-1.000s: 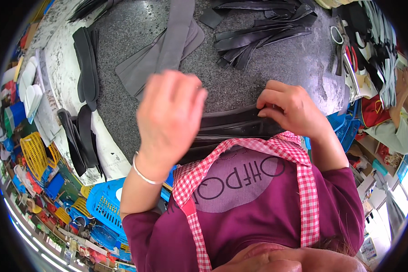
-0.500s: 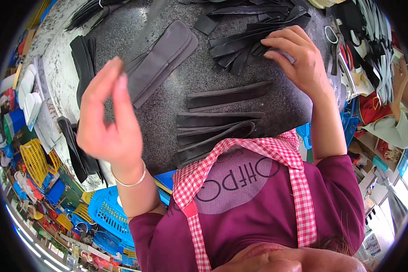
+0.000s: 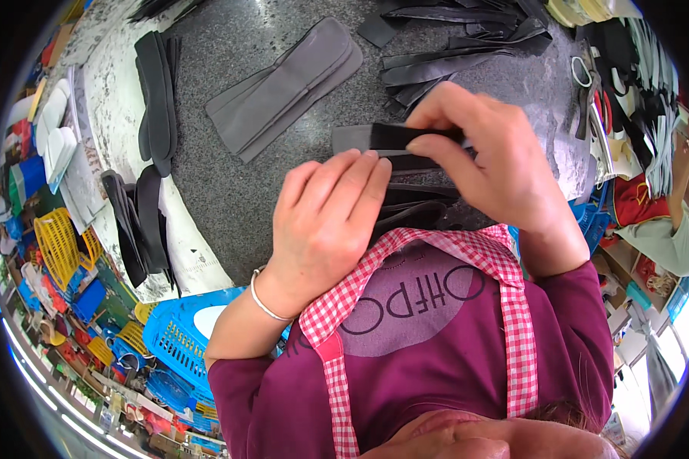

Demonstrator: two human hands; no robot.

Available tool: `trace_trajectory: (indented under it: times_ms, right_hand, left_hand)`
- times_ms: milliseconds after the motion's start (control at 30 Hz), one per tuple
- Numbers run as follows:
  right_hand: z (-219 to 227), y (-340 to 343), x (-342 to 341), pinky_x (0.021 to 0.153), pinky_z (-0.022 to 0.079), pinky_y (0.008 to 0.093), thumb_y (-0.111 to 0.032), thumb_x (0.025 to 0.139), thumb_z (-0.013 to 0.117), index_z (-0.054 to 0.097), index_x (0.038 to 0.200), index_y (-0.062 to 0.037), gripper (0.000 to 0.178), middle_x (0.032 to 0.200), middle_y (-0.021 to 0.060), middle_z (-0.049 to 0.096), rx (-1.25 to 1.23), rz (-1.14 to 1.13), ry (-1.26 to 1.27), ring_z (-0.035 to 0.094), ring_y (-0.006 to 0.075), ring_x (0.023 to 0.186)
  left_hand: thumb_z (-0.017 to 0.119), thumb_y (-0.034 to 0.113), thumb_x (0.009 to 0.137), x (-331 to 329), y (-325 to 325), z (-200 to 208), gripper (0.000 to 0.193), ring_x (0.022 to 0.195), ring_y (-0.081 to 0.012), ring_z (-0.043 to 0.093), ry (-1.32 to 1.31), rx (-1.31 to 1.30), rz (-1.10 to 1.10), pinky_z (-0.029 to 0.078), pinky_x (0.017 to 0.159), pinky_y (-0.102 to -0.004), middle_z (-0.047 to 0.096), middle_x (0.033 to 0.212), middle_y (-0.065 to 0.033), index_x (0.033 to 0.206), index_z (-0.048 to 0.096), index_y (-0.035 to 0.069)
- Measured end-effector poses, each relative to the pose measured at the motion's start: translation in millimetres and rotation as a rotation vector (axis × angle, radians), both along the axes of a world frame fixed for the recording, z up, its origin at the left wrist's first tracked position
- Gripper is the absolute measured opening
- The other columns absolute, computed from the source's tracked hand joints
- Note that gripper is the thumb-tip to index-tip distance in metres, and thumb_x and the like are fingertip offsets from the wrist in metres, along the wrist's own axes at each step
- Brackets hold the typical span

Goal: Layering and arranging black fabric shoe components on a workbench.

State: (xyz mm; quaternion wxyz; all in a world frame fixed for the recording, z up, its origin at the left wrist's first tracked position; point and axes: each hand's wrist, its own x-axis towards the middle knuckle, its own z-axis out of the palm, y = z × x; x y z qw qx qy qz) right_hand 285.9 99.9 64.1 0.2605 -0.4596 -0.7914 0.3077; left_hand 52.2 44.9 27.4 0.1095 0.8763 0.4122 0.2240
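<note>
A black fabric strip with a grey end (image 3: 390,136) lies low over the dark speckled tabletop (image 3: 187,115). My right hand (image 3: 494,157) pinches it between thumb and fingers near its right part. Beside its lower edge rests my left hand (image 3: 321,210), palm down, fingers stretched out together; whether the fingertips press on the strip I cannot tell. More black strips (image 3: 417,195) lie near the table's front edge, partly hidden under both hands. Farther off is a neat stack of grey strips (image 3: 283,88), set at a slant. Beyond my right hand spreads a loose pile of dark strips (image 3: 452,61).
Bundles of black strips (image 3: 157,99) lie along the left on a white sheet (image 3: 199,264). Scissors (image 3: 582,73) and hanging grey strips (image 3: 651,69) are at the right. A blue basket (image 3: 180,336) stands below the table's left front, with yellow baskets (image 3: 57,249) farther left.
My left hand has come down from the left, over the grey stack, to the front strips. My right hand has moved from the dark pile toward me and now grips a strip.
</note>
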Motion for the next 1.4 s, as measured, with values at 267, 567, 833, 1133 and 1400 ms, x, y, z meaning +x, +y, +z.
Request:
trace_trajectory:
  times_ms: [267,567,833,1133,1400]
  right_hand:
    - [-44.1,11.9,-29.2,0.068,0.056,0.0525,-0.013,0.095,0.074,0.068,0.097,-0.0053,0.010,0.081,0.0152,0.074,-0.123,0.105,0.029,0.073,0.0414,0.078]
    - [-46.0,12.5,-36.1,0.067,0.057,0.0533,-0.018,0.095,0.073,0.069,0.093,-0.0065,0.012,0.078,0.0131,0.074,-0.131,0.096,-0.109,0.074,0.0404,0.075]
    - [-39.8,13.1,-41.9,0.060,0.058,0.0513,-0.024,0.097,0.073,0.059,0.090,-0.0045,0.025,0.074,0.0171,0.072,0.012,0.108,-0.349,0.074,0.0412,0.069]
    - [-14.5,-12.7,39.9,0.063,0.054,0.0422,-0.005,0.092,0.080,0.064,0.101,-0.0017,0.018,0.077,0.0145,0.069,-0.224,-0.161,-0.092,0.071,0.0348,0.069]
    - [-18.2,-6.0,49.5,0.065,0.054,0.0394,-0.003,0.092,0.078,0.065,0.102,0.0008,0.017,0.076,0.0150,0.069,-0.400,-0.213,-0.102,0.070,0.0298,0.069]
  left_hand:
    - [0.074,0.009,0.087,-2.1,-16.9,-9.9,0.032,0.118,-0.0235,0.073,0.069,-0.024,0.032,0.057,0.094,-0.0398,0.078,0.126,-0.0095,0.118,0.079,0.003]
    - [0.068,0.014,0.092,-2.6,-20.6,-6.3,0.033,0.123,-0.0214,0.071,0.111,-0.060,0.048,0.053,0.097,-0.0418,0.077,0.132,-0.0060,0.122,0.079,0.005]
    - [0.067,0.017,0.092,1.6,-13.0,-9.7,0.041,0.126,-0.0216,0.068,0.142,-0.068,0.072,0.048,0.097,-0.0398,0.070,0.136,-0.0106,0.130,0.073,0.004]
    - [0.063,0.014,0.093,6.1,-7.9,-10.9,0.043,0.124,-0.0189,0.069,0.315,0.058,0.066,0.044,0.091,-0.0426,0.072,0.137,-0.0058,0.135,0.074,0.005]
    - [0.067,0.009,0.091,9.6,-0.9,-1.2,0.052,0.122,-0.0111,0.072,0.416,0.045,0.074,0.042,0.090,-0.0392,0.076,0.136,0.0027,0.142,0.074,0.017]
